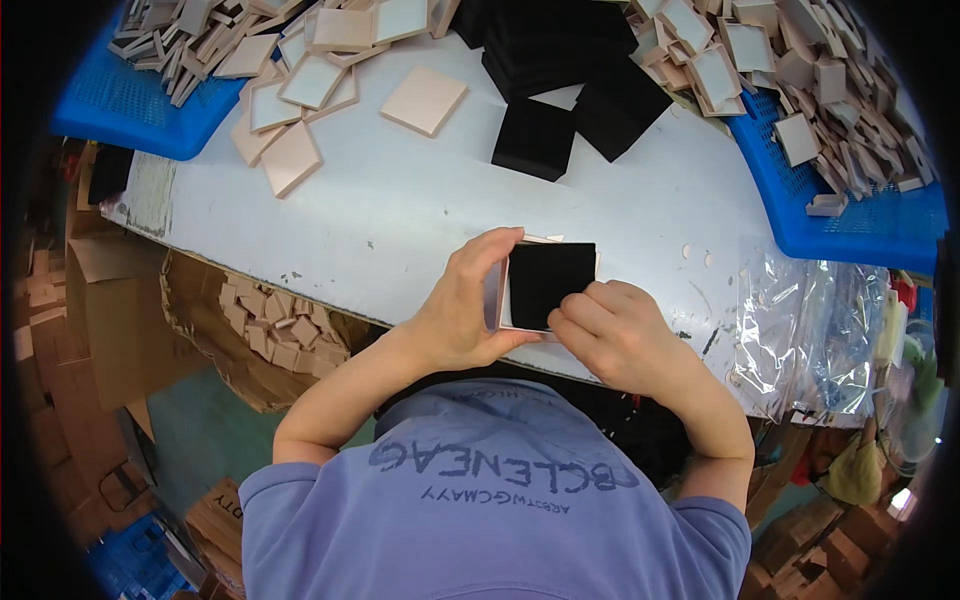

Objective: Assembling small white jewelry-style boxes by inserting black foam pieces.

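A small pale pink box [503, 318] with a square black foam pad [550, 280] sitting in it is held near the table's front edge. My left hand [460, 310] wraps round the box's left side, its thumb along the near edge and its fingers at the far corner. The curled fingers of my right hand [615, 330] pinch the pad's right near corner. Whether the pad lies fully inside the box is hard to tell. Farther back lie a loose black pad [535, 138] and another black pad [622, 108], beside a black stack [555, 45].
A pink lid [424, 100] lies alone on the white table [400, 220]. Heaped box parts fill a blue basket [140, 125] at the far left and another blue basket [800, 225] at right. Clear plastic bags [805, 335] hang over the right edge. An open carton [200, 345] sits below left.
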Demonstrator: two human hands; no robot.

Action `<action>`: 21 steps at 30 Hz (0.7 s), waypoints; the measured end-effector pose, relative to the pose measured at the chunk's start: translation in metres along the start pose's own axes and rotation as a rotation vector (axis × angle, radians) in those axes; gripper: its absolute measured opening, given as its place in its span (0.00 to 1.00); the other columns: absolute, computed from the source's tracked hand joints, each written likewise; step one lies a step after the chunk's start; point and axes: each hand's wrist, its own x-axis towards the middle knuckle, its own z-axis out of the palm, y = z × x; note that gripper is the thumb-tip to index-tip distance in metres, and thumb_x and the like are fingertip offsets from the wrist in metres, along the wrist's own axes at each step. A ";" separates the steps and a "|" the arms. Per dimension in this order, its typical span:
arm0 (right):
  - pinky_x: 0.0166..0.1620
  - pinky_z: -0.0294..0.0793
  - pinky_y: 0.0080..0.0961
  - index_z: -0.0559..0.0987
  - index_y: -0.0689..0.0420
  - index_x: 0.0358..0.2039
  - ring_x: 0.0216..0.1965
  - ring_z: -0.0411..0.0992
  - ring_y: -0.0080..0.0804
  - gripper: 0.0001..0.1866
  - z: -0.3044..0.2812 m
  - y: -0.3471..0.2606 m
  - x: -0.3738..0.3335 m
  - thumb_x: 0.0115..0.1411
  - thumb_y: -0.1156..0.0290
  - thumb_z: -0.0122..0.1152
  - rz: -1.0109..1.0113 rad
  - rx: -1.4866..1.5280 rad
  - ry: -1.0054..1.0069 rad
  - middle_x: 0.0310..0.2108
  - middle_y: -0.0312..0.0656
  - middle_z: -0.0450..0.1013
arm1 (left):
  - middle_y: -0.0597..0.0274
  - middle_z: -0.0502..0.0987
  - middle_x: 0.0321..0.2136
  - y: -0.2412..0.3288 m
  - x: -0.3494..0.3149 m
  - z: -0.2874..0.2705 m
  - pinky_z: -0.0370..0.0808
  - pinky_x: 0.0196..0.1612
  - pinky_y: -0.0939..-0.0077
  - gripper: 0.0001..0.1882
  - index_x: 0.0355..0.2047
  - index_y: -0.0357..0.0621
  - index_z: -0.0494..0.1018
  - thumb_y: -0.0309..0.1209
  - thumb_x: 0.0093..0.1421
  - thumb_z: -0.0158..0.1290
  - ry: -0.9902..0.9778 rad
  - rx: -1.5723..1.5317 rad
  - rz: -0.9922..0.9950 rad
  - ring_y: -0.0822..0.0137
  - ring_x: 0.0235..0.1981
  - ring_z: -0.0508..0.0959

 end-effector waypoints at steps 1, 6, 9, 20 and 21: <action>0.27 0.68 0.26 0.76 0.60 0.27 0.27 0.69 0.31 0.11 -0.001 0.003 0.002 0.39 0.74 0.58 0.021 0.082 -0.062 0.28 0.37 0.70 | 0.41 0.60 0.55 0.002 0.002 -0.002 0.62 0.54 0.60 0.45 0.54 0.35 0.54 0.33 0.40 0.68 -0.001 -0.001 0.005 0.44 0.54 0.64; 0.36 0.73 0.28 0.77 0.61 0.33 0.35 0.73 0.38 0.07 -0.023 0.055 0.023 0.51 0.79 0.58 0.156 0.567 0.198 0.35 0.44 0.75 | 0.42 0.58 0.56 0.015 0.003 -0.011 0.60 0.58 0.61 0.46 0.58 0.40 0.57 0.34 0.40 0.68 -0.149 0.153 0.021 0.47 0.57 0.61; 0.39 0.73 0.31 0.78 0.55 0.37 0.39 0.72 0.40 0.12 -0.032 0.144 0.046 0.50 0.80 0.59 0.274 -0.020 0.478 0.37 0.43 0.73 | 0.44 0.58 0.55 0.017 0.008 -0.004 0.59 0.58 0.57 0.34 0.52 0.47 0.68 0.39 0.43 0.66 -0.196 0.262 0.022 0.44 0.57 0.60; 0.44 0.70 0.34 0.75 0.55 0.33 0.49 0.67 0.39 0.09 -0.035 0.240 0.026 0.48 0.72 0.62 0.310 -0.816 0.119 0.48 0.38 0.69 | 0.36 0.56 0.56 0.002 0.007 0.004 0.60 0.52 0.59 0.18 0.34 0.45 0.73 0.40 0.46 0.62 -0.135 0.165 0.054 0.47 0.53 0.64; 0.42 0.71 0.34 0.75 0.56 0.32 0.46 0.69 0.39 0.09 -0.042 0.227 0.021 0.49 0.72 0.62 0.402 -0.815 0.088 0.45 0.38 0.71 | 0.36 0.56 0.56 0.001 0.007 0.004 0.60 0.52 0.59 0.18 0.34 0.45 0.73 0.40 0.46 0.62 -0.138 0.159 0.054 0.47 0.53 0.64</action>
